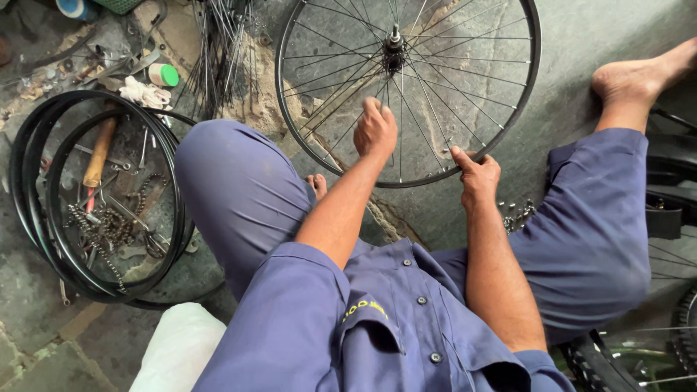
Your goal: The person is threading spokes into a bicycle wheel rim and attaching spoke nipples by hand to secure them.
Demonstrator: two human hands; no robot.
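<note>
A spoked bicycle wheel (526,94) with a black rim and a central hub (394,49) lies on the stone floor between my legs. My left hand (375,131) reaches in among the spokes just below the hub, fingers curled around spokes. My right hand (475,173) grips the near edge of the rim, thumb on top. Both forearms come out of blue short sleeves.
Black tyres and rims (43,210) lie stacked at the left, with a wooden-handled tool (98,154), a chain (80,221) and small tools inside. Loose spokes (218,51) lie at the top. Small metal parts (515,214) sit by my right knee. More wheel parts (653,348) fill the lower right.
</note>
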